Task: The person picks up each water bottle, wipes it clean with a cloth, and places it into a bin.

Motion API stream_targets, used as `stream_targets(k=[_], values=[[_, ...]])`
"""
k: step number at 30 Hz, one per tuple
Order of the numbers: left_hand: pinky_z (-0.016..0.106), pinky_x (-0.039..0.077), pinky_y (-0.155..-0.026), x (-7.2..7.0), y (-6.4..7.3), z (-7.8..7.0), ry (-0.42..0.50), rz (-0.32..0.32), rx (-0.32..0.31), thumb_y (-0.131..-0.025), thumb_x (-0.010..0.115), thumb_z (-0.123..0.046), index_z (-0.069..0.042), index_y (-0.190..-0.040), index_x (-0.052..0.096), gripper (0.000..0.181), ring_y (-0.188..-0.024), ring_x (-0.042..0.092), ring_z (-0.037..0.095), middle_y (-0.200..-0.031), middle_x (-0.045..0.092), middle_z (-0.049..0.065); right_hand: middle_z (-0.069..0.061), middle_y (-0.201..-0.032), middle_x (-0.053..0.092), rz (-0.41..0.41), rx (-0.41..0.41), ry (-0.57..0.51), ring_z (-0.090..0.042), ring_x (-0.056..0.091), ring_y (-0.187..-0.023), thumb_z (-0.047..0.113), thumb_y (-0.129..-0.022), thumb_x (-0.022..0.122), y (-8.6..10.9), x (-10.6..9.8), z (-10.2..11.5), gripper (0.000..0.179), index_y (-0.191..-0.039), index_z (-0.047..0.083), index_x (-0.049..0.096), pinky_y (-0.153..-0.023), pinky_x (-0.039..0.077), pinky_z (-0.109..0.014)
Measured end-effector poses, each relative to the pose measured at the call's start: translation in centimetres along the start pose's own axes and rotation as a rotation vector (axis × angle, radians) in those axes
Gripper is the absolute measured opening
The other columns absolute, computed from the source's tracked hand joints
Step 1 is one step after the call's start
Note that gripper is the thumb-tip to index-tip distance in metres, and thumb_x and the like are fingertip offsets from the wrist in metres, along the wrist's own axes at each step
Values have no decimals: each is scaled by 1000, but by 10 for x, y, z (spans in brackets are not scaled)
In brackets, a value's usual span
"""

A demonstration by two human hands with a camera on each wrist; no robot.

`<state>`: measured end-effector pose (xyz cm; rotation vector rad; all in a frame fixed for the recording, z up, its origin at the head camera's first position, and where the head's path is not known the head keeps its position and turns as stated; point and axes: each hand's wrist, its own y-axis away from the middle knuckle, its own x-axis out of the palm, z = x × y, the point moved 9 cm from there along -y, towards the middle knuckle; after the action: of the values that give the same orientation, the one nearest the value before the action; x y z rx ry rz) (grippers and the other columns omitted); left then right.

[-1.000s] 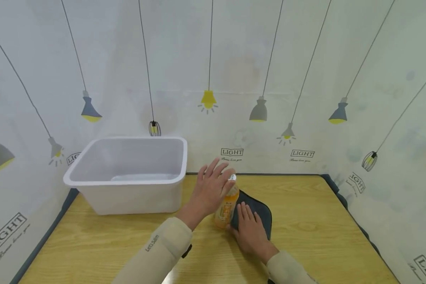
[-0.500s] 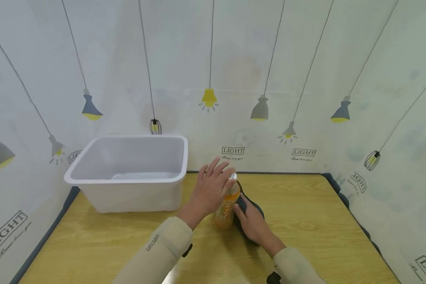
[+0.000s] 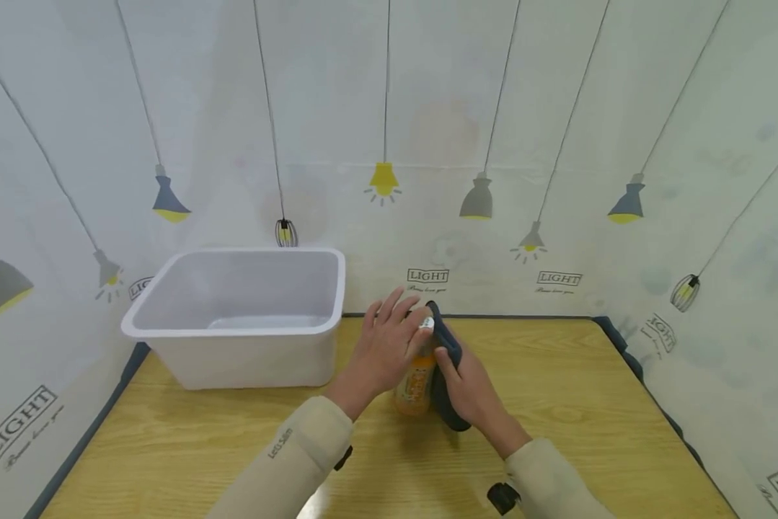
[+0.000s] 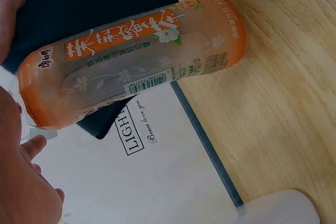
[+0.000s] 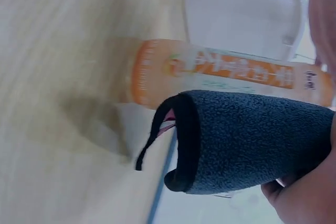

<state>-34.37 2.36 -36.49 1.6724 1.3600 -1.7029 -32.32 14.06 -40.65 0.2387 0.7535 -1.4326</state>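
A bottle of orange-tinted drink (image 3: 414, 389) with a white cap stands upright on the wooden table. My left hand (image 3: 383, 352) holds it at the top, fingers and thumb around the cap and neck. Just right of the bottle, my right hand (image 3: 476, 389) grips a dark blue cloth (image 3: 452, 409), folded and raised on edge. The right wrist view shows the cloth's fuzzy face (image 5: 252, 140), its black edging and a bit of pink inside the fold. In the left wrist view the bottle's label (image 4: 136, 51) faces the camera, with the cloth behind it.
A white plastic tub (image 3: 259, 360) stands at the back left of the table (image 3: 577, 404), close to the left hand. Walls of printed sheet (image 3: 337, 108) with lamp drawings enclose the table at the back and both sides.
My right hand went from lying flat on the cloth to gripping it. The cloth has come up off the table, folded, against the bottle's right side. The left hand has stayed at the bottle's top.
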Motion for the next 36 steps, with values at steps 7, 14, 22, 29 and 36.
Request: stream_targets(k=[7, 14, 22, 29, 36], values=[[52, 21, -117, 1, 0, -1, -15, -15, 2, -105, 22, -49, -31, -141, 42, 45, -152, 14, 23, -155, 35, -1, -18, -159, 28, 4, -47, 112, -34, 31, -146, 40, -104, 39, -4, -8, 21, 63, -154, 5, 23, -115, 30, -54], [52, 20, -118, 4, 4, -1, -9, 24, -17, -105, 15, -52, -33, -143, 38, 48, -153, 10, 22, -157, 32, -3, -21, -160, 23, 4, -91, 294, -37, 27, -147, 40, -101, 46, -1, -6, 30, 71, -153, -1, 21, -116, 28, -54], [52, 21, -117, 2, 1, -3, -23, -5, -6, -105, 16, -51, -33, -141, 39, 47, -152, 12, 22, -157, 33, -2, -24, -159, 21, -11, -119, 462, -37, 26, -147, 40, -100, 49, 1, -5, 36, 75, -152, -5, 18, -116, 29, -52], [52, 20, -118, 2, -1, -3, 7, 3, -10, -105, 19, -50, -32, -142, 40, 46, -152, 11, 22, -157, 32, -2, -24, -159, 22, -21, -113, 608, -36, 26, -148, 43, -99, 52, 3, -2, 38, 80, -152, -7, 18, -115, 31, -50], [53, 20, -118, 3, -2, -2, 8, 17, -12, -105, 17, -51, -32, -143, 39, 48, -153, 10, 23, -158, 31, -1, -24, -159, 24, -55, -148, 689, -35, 27, -147, 45, -97, 55, 6, -1, 34, 84, -152, -7, 19, -115, 32, -49]])
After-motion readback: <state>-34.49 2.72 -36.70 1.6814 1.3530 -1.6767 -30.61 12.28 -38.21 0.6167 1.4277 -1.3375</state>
